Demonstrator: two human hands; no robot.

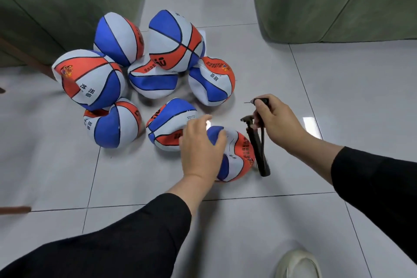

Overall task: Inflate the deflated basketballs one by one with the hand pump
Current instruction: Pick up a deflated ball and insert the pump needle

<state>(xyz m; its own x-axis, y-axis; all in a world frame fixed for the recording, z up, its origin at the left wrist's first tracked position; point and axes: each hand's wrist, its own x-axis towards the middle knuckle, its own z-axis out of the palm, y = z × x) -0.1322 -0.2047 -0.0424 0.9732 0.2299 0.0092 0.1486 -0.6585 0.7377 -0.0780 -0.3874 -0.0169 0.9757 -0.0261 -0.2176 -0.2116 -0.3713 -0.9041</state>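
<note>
Several deflated red, white and blue basketballs lie in a cluster on the tiled floor point(293, 221). My left hand point(200, 146) rests with curved fingers on the nearest dented ball point(237, 156). Another deflated ball point(169, 124) lies just left of it. My right hand point(273, 119) grips the hose and needle end point(259, 101) of the black hand pump point(259, 153). The pump's body hangs down beside the nearest ball, and its needle points left.
Green upholstered furniture stands at the back left point(56, 7) and back right point(338, 0). A white shoe point(297, 264) shows at the bottom right. A wooden leg point(24, 58) runs along the left side.
</note>
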